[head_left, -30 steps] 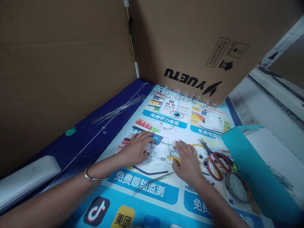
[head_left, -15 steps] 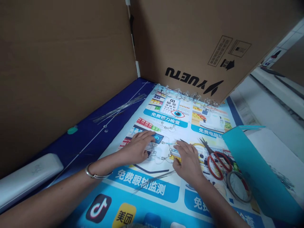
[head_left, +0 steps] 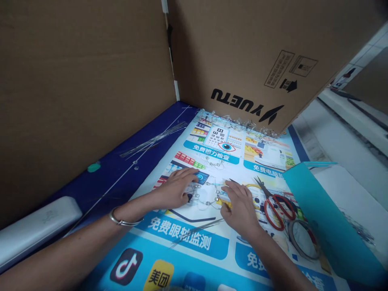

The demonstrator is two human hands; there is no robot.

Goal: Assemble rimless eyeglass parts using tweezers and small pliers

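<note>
— Between your hands, what's that on the poster?

— A loop of thin clear strand (head_left: pixel 209 195) strung with small silver beads, lying flat at 12 o'clock from you. Your left hand (head_left: pixel 173 189) sits on its 9 o'clock side with the fingers spread, and your right hand (head_left: pixel 239 208) on its 3 o'clock side. The hands are apart.

— Are they clamped on it?

— I can't tell. Your left fingertips reach the beads, and your right hand curls over something yellow (head_left: pixel 226 203) that it mostly hides.

— How will it handle?

— I'd judge it light, springy and fragile at the joints. Take it by the beads, not the bare strand. It may also slide on that glossy surface.

— And around you?

— The printed poster (head_left: pixel 188 238) lies on a navy mat (head_left: pixel 106 169), with a bundle of thin metal rods (head_left: pixel 153 140) at 11 o'clock. Red-handled scissors (head_left: pixel 276 210), a roll of clear tape (head_left: pixel 303 239) and a teal plastic folder (head_left: pixel 327 214) sit between 3 and 4 o'clock. Cardboard panels (head_left: pixel 236 52) stand at 12 o'clock, and small clear pieces (head_left: pixel 236 121) line the poster's far edge.
</note>
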